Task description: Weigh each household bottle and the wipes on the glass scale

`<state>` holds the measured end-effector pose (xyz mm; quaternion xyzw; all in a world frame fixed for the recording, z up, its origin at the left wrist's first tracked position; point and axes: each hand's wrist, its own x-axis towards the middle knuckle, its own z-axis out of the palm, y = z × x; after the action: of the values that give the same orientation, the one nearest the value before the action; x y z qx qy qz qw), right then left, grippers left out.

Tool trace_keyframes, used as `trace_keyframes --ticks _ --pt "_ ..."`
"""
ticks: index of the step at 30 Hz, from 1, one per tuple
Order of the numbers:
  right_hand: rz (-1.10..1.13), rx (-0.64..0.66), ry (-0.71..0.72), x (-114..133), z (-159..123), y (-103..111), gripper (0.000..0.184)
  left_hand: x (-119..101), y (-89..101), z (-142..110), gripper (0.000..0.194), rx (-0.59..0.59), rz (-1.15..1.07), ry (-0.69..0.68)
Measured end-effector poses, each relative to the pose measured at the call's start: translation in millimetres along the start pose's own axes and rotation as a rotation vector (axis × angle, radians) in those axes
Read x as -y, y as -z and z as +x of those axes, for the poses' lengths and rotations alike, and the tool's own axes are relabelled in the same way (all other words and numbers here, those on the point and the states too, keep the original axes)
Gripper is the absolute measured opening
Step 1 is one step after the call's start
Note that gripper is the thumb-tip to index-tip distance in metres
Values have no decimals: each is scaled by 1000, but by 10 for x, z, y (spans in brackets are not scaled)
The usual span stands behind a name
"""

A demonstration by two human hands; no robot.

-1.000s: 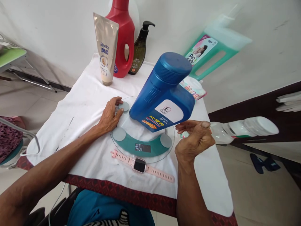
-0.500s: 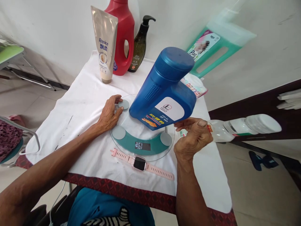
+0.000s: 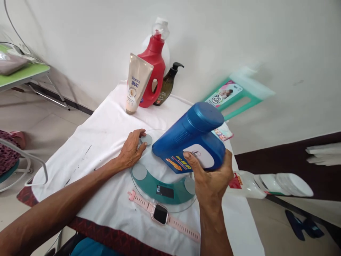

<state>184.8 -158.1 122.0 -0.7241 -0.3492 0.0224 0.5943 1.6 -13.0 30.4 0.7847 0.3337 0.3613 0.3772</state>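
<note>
Right hand (image 3: 211, 185) moves from beside the blue bottle (image 3: 183, 138) onto it; its grip now wraps the bottle's side, thumb across the front. Left hand (image 3: 131, 151) stays by a round foot (image 3: 146, 140) of the scale (image 3: 149, 188), fingers loosely curled, holding nothing. Bottle is over the scale, tilted in view; can't tell if its base touches the glass. Risks: one-sided hold could let the bottle twist or slip, hitting glass or watch (image 3: 160, 214); swinging right could knock the clear bottle (image 3: 249, 185) just beside.
</note>
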Motion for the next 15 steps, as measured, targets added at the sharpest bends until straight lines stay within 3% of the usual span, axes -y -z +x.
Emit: trace_keyframes --ticks 5,8,11,15 --pt "219 -17 -168 105 43 -153 81 23 -28 -14 44 -24 -18 -22" --pt "338 -26 -178 158 223 -311 76 19 -35 -17 43 -37 -33 -18" --pt "423 -71 -100 201 554 -604 67 10 -39 -22 43 -37 -44 -14" --pt "485 -35 -64 145 1046 -1183 66 0 -55 -29 45 -37 -57 -9"
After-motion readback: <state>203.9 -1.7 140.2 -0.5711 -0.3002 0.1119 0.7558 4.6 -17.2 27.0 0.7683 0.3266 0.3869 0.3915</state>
